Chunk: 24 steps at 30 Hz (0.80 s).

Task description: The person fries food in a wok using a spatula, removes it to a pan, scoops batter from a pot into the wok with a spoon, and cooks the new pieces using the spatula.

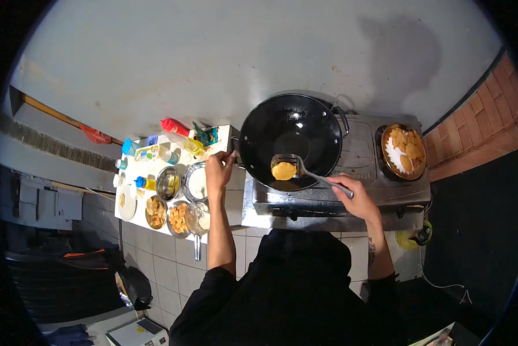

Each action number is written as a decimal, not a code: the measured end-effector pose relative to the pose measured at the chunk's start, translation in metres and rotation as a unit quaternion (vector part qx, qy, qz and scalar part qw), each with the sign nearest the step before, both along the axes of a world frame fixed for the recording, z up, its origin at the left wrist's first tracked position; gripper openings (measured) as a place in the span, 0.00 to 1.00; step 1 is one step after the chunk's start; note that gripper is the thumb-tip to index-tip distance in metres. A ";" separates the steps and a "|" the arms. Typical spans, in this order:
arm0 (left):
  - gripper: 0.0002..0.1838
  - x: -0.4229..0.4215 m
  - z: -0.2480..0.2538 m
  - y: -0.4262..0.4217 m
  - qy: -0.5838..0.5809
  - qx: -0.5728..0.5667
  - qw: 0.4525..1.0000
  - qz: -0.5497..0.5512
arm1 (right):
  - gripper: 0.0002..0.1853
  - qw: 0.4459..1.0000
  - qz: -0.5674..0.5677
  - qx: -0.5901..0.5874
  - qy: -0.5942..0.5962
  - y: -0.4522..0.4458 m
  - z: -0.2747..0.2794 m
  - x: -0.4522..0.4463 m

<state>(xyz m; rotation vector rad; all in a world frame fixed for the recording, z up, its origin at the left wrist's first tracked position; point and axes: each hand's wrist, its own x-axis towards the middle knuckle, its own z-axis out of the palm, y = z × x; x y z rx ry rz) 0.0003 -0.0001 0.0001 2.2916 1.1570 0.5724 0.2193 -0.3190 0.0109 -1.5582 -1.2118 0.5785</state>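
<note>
A black wok sits on the left side of the gas stove. My left hand is closed at the wok's left side handle, its fingertips on it. In my right hand is the handle of a slotted spatula, with its head low inside the wok. A round golden fritter lies on or against the spatula head, near the wok's front wall; I cannot tell whether it is lifted clear. Dark, shiny oil appears to cover the wok's bottom.
On the stove's right side stands a brown plate with white paper and several golden fritters. The white table at left bears bowls of food, a strainer, a red bottle and a yellow bottle. A gas cylinder stands below right.
</note>
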 end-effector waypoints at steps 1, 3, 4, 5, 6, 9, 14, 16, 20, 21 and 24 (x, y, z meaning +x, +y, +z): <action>0.15 0.000 -0.001 0.000 -0.013 0.009 1.000 0.002 | 0.14 1.000 -0.002 -0.014 0.007 -0.003 0.004 0.000; 0.16 0.000 0.000 0.000 -0.023 0.021 1.000 0.005 | 0.13 0.999 -0.006 -0.018 0.042 -0.009 0.011 0.006; 0.16 0.001 0.002 -0.002 -0.024 0.020 1.000 0.006 | 0.13 0.997 -0.010 -0.025 0.074 -0.011 0.012 0.008; 0.16 0.001 0.002 -0.004 -0.024 0.017 1.000 0.008 | 0.13 0.997 -0.010 -0.026 0.077 -0.011 0.006 0.009; 0.16 0.001 -0.002 -0.004 -0.021 0.016 1.000 0.007 | 0.12 0.990 -0.030 -0.031 0.136 -0.008 -0.002 0.011; 0.15 -0.001 -0.007 -0.001 -0.021 0.028 0.999 0.003 | 0.12 0.978 -0.078 -0.026 0.193 0.003 -0.011 0.015; 0.16 0.000 -0.001 -0.007 -0.013 0.035 0.999 0.016 | 0.13 0.970 -0.122 -0.013 0.212 0.016 -0.013 0.015; 0.16 0.000 -0.004 -0.006 -0.011 0.035 0.999 0.022 | 0.13 0.972 -0.116 -0.020 0.205 0.015 -0.006 0.016; 0.17 0.001 0.003 -0.010 0.014 0.013 0.999 0.033 | 0.12 0.984 -0.101 -0.003 0.150 0.012 -0.007 0.014; 0.17 0.001 0.003 -0.010 0.014 0.012 0.999 0.034 | 0.12 0.984 -0.100 -0.004 0.150 0.011 -0.004 0.012; 0.17 0.003 0.005 -0.011 0.010 -0.005 0.999 0.046 | 0.11 0.996 -0.064 0.007 0.063 0.005 0.008 0.005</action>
